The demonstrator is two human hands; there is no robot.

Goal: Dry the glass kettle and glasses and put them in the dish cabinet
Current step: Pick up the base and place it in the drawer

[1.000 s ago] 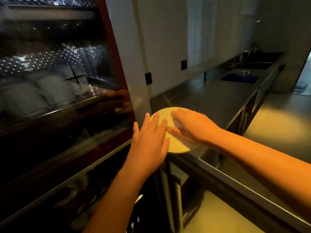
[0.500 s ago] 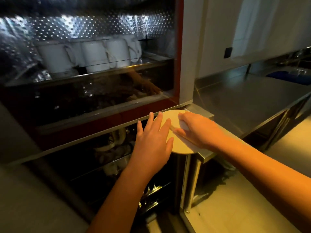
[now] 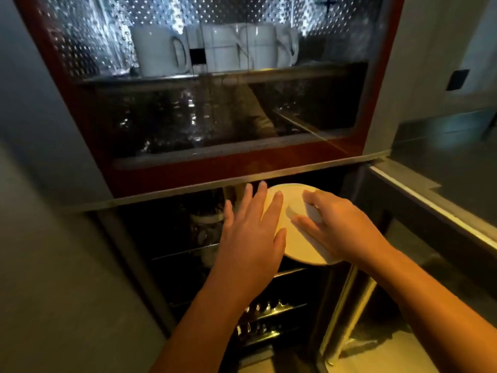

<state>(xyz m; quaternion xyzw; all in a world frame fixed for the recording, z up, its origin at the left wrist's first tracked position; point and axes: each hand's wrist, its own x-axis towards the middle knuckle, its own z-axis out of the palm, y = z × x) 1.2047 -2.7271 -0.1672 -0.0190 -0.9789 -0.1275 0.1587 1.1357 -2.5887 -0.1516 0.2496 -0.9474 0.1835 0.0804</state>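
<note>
A round white plate [image 3: 298, 238] hangs tilted in front of the open lower compartment of the dish cabinet [image 3: 242, 162]. My right hand [image 3: 341, 227] grips the plate from the right, with a white cloth [image 3: 309, 211] bunched under its curled fingers. My left hand [image 3: 250, 232] lies flat with straight fingers against the plate's left edge. Dim rounded shapes [image 3: 204, 224] stand on the shelf behind my left hand; I cannot tell what they are. No glass kettle shows clearly.
Behind the red-framed glass door above, white mugs [image 3: 158, 49] stand in a row. Wire racks [image 3: 269, 313] gleam in the dark lower compartment. A steel counter edge [image 3: 430, 197] runs along the right, with pale floor [image 3: 376, 354] below.
Both hands have carried the plate off the counter corner and leftward, in front of the open lower compartment. The view has swung left and down onto the cabinet.
</note>
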